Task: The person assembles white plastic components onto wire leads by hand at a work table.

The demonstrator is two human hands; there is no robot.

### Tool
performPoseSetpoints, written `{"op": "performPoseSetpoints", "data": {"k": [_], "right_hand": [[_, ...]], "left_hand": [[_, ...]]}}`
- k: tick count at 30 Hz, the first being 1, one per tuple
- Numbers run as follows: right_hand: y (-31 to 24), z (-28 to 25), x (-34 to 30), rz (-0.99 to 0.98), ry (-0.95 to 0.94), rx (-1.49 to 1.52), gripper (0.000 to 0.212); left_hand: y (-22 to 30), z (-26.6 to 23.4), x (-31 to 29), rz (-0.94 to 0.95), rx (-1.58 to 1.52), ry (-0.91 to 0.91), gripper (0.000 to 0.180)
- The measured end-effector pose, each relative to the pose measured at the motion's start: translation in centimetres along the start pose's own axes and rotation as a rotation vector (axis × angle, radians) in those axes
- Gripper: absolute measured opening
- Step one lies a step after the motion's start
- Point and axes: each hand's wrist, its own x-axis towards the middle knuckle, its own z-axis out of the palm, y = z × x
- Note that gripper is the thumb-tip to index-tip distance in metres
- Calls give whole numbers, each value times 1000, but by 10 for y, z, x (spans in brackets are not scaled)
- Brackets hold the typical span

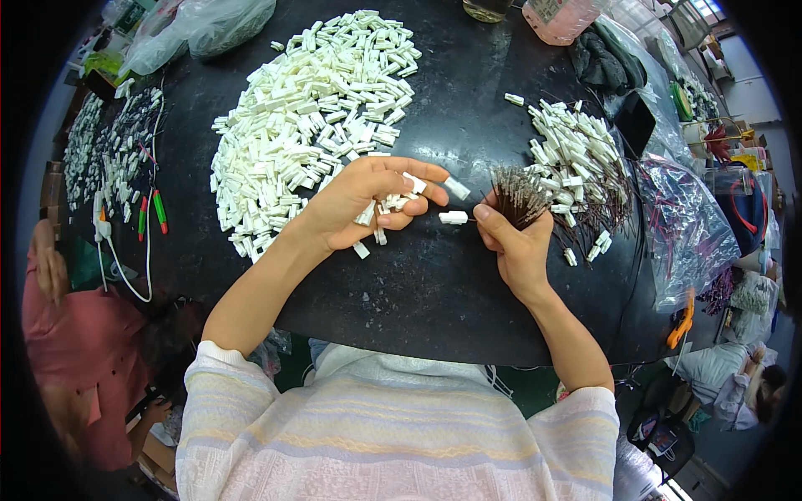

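Note:
My left hand (pixel 359 200) is curled around several small white plastic connector housings (pixel 393 200), some showing between its fingers. A blurred housing (pixel 457 188) is just off its fingertips. My right hand (pixel 520 250) grips a bundle of thin brown wires (pixel 520 194), their tips fanned upward. Beside the right thumb and forefinger, a white housing (pixel 453 218) sits at the end of what looks like a wire. Beyond my left hand spreads a large heap of loose housings (pixel 313 117). To the right lies a pile of housings with brown wires (pixel 576 159).
A black table (pixel 393 309) carries everything. At its left are smaller parts (pixel 125 150), a white cable (pixel 154 125) and red-green pen-like tools (pixel 159 211). Plastic bags (pixel 681 225) and orange-handled scissors (pixel 682 321) lie right. Another person (pixel 83 351) sits at the left.

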Motion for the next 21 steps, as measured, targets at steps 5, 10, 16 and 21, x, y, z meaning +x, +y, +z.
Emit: {"op": "performPoseSetpoints", "data": {"k": [5, 10, 16, 21], "right_hand": [[-4, 3, 0, 0, -29, -18, 9], [-5, 5, -1, 36, -31, 1, 8], [-6, 9, -2, -11, -70, -120, 8], [-2, 7, -2, -5, -56, -120, 10]], "left_hand": [[-2, 1, 1, 17, -3, 7, 27], [-6, 5, 1, 98, 113, 119, 20], [-11, 9, -1, 62, 96, 186, 21], [-10, 9, -2, 36, 83, 191, 22]]}}
